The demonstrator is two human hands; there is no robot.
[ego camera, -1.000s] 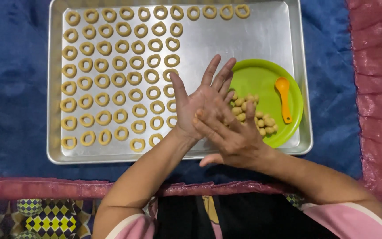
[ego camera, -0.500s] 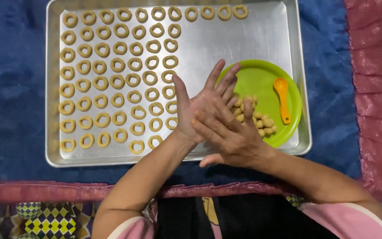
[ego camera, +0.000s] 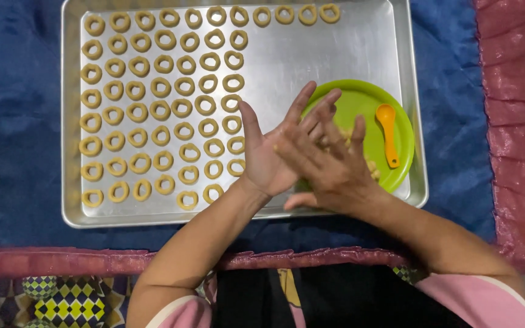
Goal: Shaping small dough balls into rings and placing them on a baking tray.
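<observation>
My left hand (ego camera: 267, 159) lies palm up with its fingers spread over the metal baking tray (ego camera: 335, 48). My right hand (ego camera: 338, 173) is pressed flat across it, palm to palm, and is blurred. Whatever lies between the palms is hidden. Both hands hover over the left edge of a green plate (ego camera: 369, 100) that sits on the tray's right side. The plate holds an orange spoon (ego camera: 389, 133) and small tan dough pieces (ego camera: 372, 167), mostly covered by my right hand. Several rows of tan dough rings (ego camera: 153, 109) fill the tray's left half and top edge.
The tray rests on a blue cloth (ego camera: 13, 121) with a pink shiny border (ego camera: 511, 121) at the right and along the near edge. A patterned fabric (ego camera: 68, 300) shows at the bottom left. Bare metal lies between the rings and the plate.
My right hand has slid up and to the left across my left palm. The left hand has stayed in about the same place over the tray.
</observation>
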